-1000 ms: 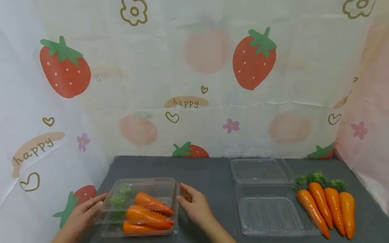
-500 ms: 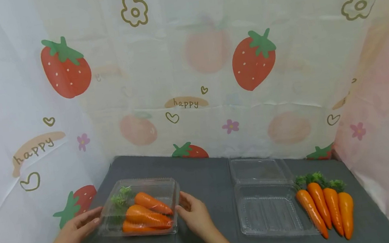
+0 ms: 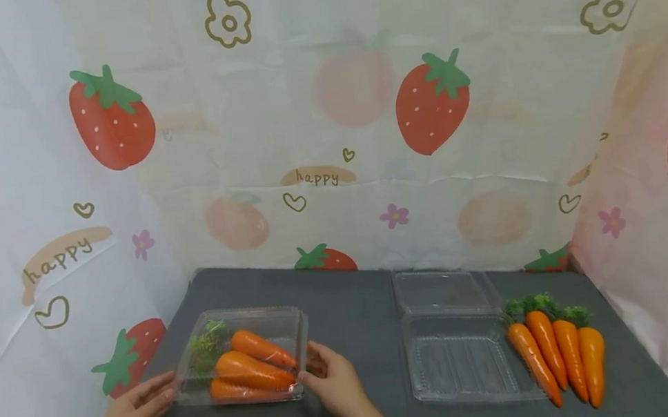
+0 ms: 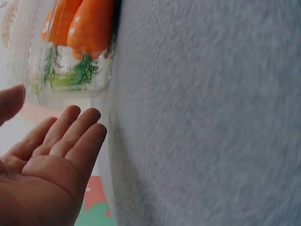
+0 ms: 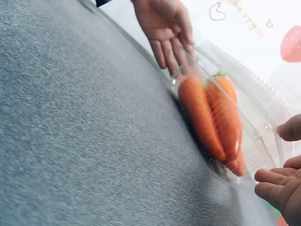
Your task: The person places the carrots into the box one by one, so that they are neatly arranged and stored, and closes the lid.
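A clear plastic clamshell box (image 3: 241, 317) stands at the left of the grey table, its lid down over the base. Inside lie orange carrots (image 3: 254, 369) with green tops to the left. My left hand (image 3: 136, 410) is at the box's left front corner, fingers extended; the left wrist view shows its palm (image 4: 51, 174) facing up beside the box, apart from or barely touching it. At the right front corner is my right hand (image 3: 338, 382), with the thumb by the lid's edge and fingers slightly bent alongside. In the right wrist view, the fingers (image 5: 275, 181) look relaxed.
A second clear clamshell box (image 3: 462, 360) lies open at the right, its lid (image 3: 444, 291) folded back toward the rear curtain. Several carrots with green tops (image 3: 558, 355) lie in a row against its right side. Strawberry-printed curtains (image 3: 362, 128) enclose the table.
The lid's front edge has come down onto the base. Both hands have slid toward the person along the box's sides, to its front corners. The second box and loose carrots stay put.
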